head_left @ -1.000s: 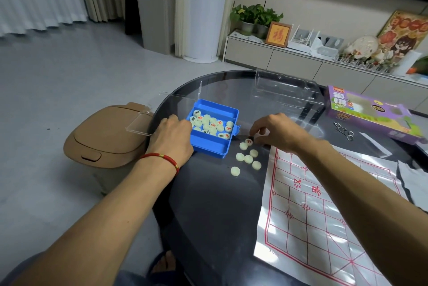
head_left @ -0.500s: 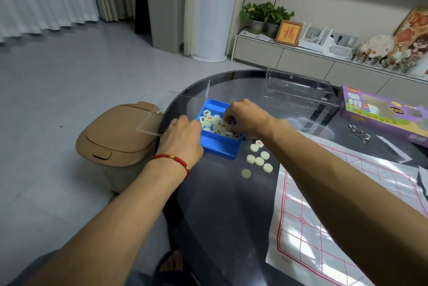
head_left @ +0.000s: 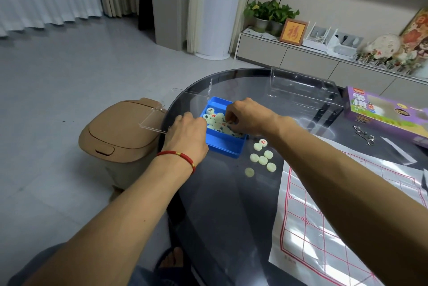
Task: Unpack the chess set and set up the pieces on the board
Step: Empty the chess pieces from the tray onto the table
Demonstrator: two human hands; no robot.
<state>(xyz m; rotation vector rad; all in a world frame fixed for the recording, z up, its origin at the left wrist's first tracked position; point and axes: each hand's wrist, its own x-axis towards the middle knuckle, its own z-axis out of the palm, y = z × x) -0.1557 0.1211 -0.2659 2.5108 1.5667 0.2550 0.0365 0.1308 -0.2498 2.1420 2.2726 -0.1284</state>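
- Reaching into the blue tray, the right hand has its fingers curled down among the pale round pieces piled inside; whether it has actually pinched one I cannot tell, since the fingertips are hidden behind the knuckles.
- Against the tray's left wall, the left hand grips the rim with curled fingers, a red cord bracelet on its wrist.
- Just right of the tray, seven loose pieces lie on the dark glass table, apart from both hands; one shows a red character, the others show blank faces.
- Nearer the person, on the right, the paper board with its red grid lies flat under the right forearm, with no pieces on it.
- Farther back lie a clear plastic lid, a purple box and small scissors.
- Beside the table, left, stands a tan bin.
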